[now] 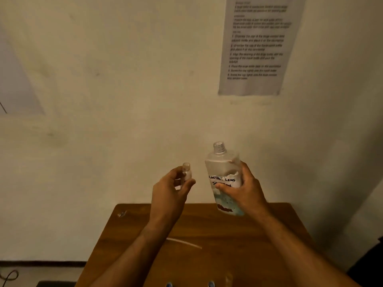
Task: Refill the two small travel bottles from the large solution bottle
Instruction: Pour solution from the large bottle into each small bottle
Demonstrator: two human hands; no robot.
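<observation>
My right hand (243, 192) grips the large clear solution bottle (222, 166) around its handwritten white label. The bottle is upright, uncapped, and raised above the wooden table (248, 241). My left hand (170, 189) holds a small clear travel bottle (186, 171) between thumb and fingers, upright with its neck open, just left of the large bottle. A gap separates the two bottles. Another small clear bottle (228, 278) stands near the table's front edge, blurred.
A small clear cap-like piece (122, 213) lies at the table's far left corner. A pale thin strip (184, 242) lies mid-table. Two small blue-and-white items (211, 284) peek in at the bottom edge. An instruction sheet (257, 44) hangs on the wall behind.
</observation>
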